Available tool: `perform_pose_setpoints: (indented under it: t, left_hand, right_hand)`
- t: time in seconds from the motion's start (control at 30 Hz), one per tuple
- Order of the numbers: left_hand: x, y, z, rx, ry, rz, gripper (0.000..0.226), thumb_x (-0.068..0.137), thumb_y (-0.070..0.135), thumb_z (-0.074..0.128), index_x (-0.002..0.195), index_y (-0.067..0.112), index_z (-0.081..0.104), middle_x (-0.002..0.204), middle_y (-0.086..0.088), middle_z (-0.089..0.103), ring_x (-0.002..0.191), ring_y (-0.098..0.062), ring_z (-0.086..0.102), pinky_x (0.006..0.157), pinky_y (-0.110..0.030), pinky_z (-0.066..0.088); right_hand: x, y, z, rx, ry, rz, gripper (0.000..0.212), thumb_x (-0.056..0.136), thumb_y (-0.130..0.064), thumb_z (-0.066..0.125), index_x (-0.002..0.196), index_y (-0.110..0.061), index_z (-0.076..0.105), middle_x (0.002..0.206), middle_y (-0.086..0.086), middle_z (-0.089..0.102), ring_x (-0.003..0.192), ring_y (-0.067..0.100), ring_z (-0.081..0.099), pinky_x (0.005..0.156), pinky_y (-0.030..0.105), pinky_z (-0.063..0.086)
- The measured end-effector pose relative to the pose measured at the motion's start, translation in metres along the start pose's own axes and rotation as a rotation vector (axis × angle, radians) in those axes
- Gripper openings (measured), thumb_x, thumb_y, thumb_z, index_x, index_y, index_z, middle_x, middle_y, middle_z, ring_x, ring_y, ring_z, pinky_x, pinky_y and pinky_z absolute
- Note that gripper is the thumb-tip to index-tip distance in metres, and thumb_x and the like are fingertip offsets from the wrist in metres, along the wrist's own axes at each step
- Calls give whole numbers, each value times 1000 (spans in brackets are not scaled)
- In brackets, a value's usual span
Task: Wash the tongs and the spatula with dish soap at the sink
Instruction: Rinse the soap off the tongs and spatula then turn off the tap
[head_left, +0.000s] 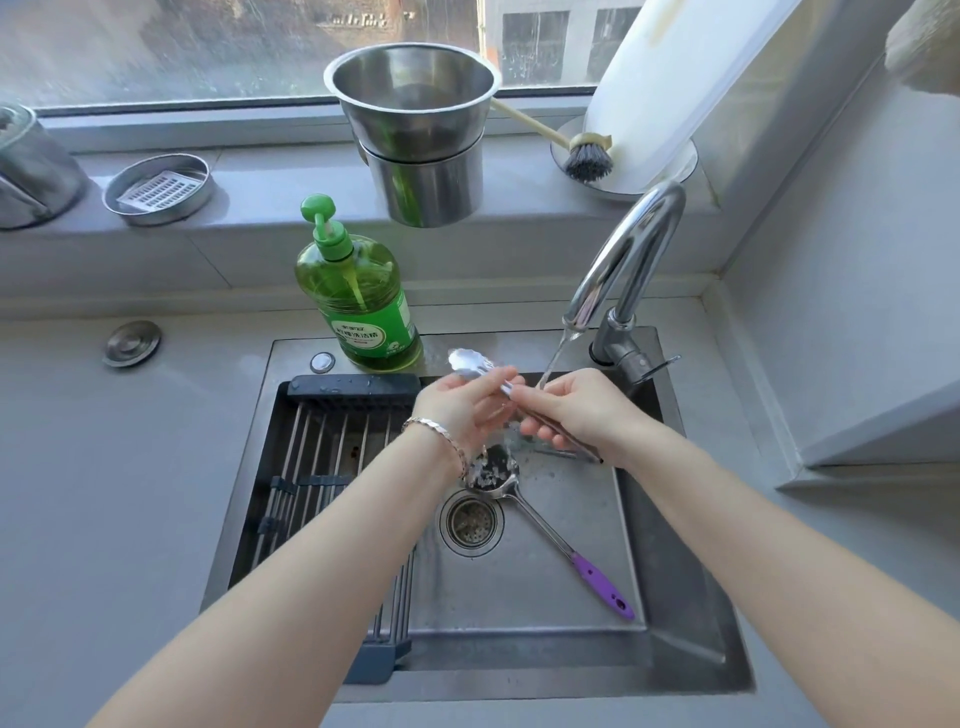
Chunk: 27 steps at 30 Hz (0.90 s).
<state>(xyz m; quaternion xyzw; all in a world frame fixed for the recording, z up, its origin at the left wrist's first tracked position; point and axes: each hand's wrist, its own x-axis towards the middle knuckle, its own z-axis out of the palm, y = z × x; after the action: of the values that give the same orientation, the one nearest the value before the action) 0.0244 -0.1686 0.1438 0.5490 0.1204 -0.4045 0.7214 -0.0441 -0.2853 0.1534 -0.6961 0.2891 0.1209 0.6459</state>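
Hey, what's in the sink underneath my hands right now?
A spatula with a purple handle lies on the sink floor, its foamy head beside the drain strainer. The left hand and wrist cover part of that head.

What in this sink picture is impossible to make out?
Head view:
- tongs: middle hidden behind the left hand and right hand.
- spatula: blade partly under the left wrist, blurred by water.
- soap bottle: label print too small.
- metal container: cut off by the left edge.
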Motion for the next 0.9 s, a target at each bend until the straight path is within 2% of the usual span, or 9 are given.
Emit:
perform_pose_setpoints:
  t: [0.13,0.23,0.43,0.53,0.6,0.67,0.73,0.8,0.9]
  left_hand:
    - [-1,-10,3,106,99,-8,14,90,10,60,83,-2,60,84,-21,68,79,-30,67,90,-41,55]
    - [1,-5,6,-89,178,-33,12,92,8,56,86,-1,58,62,-9,70,60,-20,69,66,-33,61]
    - [2,7,-4,-385,190,-91,11,94,5,51,89,-4,54,85,-17,65,62,-23,69,65,-29,56]
    - [0,2,-10,-356,213,-110,8,94,3,49,92,-4,53,88,-18,63,72,-24,65,58,-27,57]
    - [3,-2,-15,-187,325,-131,18,89,2,58,106,-5,52,100,-21,63,84,-26,66,64,-28,61]
    - [4,-10,-23,347,435,-139,57,86,14,64,135,2,38,131,-22,51,110,-34,60,86,-38,53]
    - [-4,-18,-20,885,409,-62,54,88,26,56,139,17,38,145,-20,34,124,-36,46,102,-40,39]
    - [-11,-23,-15,1004,235,106,30,90,35,46,112,20,59,125,-16,50,109,-29,54,94,-33,44]
    - [-16,-29,-6,836,-15,245,30,99,28,38,91,10,60,80,-5,62,75,-19,59,76,-32,49]
  right_hand:
    - [7,4,3,-195,101,25,46,84,-48,61,53,-13,61,41,-4,54,32,6,40,33,12,32]
    - [6,7,2,-130,39,-100,26,89,-27,61,71,-9,67,56,-3,61,48,7,51,44,10,42]
    - [-10,17,-16,25,63,-261,16,89,-10,59,101,-12,70,76,-5,72,70,-4,64,66,2,45]
    - [-11,23,-15,175,15,-211,14,89,-9,58,92,-16,71,63,-5,69,70,6,64,81,22,51]
    - [-6,25,-11,132,93,-231,18,91,-11,56,85,-16,72,56,-7,64,63,8,60,82,26,51]
    - [1,23,-6,86,203,-242,21,93,-13,54,79,-16,71,49,-9,56,53,5,52,70,24,49]
    - [7,16,-1,18,252,-257,20,93,-18,54,80,-15,68,54,-4,50,47,3,43,58,22,41]
    - [13,7,5,-79,260,-285,19,95,-21,50,82,-17,64,58,-6,48,42,-1,42,53,17,34]
    - [17,-4,11,-217,243,-319,21,97,-23,43,92,-15,62,59,-10,47,42,-4,45,47,10,32]
